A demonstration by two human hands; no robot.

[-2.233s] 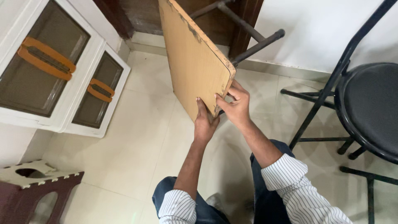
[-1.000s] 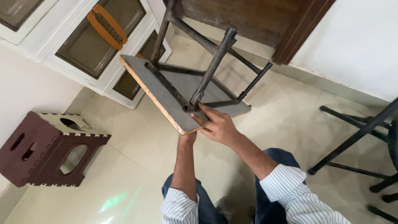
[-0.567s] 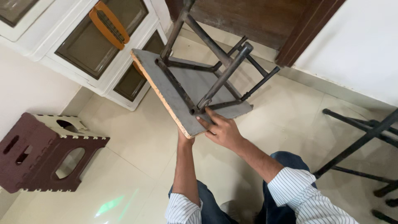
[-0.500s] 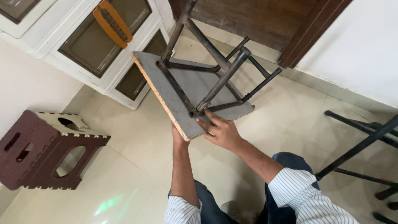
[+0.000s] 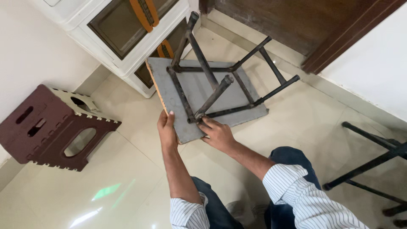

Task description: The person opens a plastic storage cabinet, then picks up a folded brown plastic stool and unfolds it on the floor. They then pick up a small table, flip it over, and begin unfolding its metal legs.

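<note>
Matt grey stool [image 5: 199,91], glossy floor tiles [image 5: 127,178]

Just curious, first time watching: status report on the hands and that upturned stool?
Left hand grips the stool by the seat edge. Right hand on the underside, beside a leg. Stool tilted, legs up. Nothing in the way.

Looks like a room in a home, seen from above. Floored in glossy cream tiles [image 5: 127,178] that mirror the light, with a matching tile skirting along plain white walls [image 5: 373,72]. Furnished with a white cabinet [image 5: 123,46] against the wall, its dark glass doors fitted with orange-brown curved handles [image 5: 146,10]. Closed off on the far side by a dark wooden door [image 5: 275,21] in a brown frame. Scattered with small household seating: a maroon plastic folding step stool [image 5: 51,127] lying on its side near the wall, and black metal chair legs [image 5: 373,161] standing on the tiles at the right edge.
</note>
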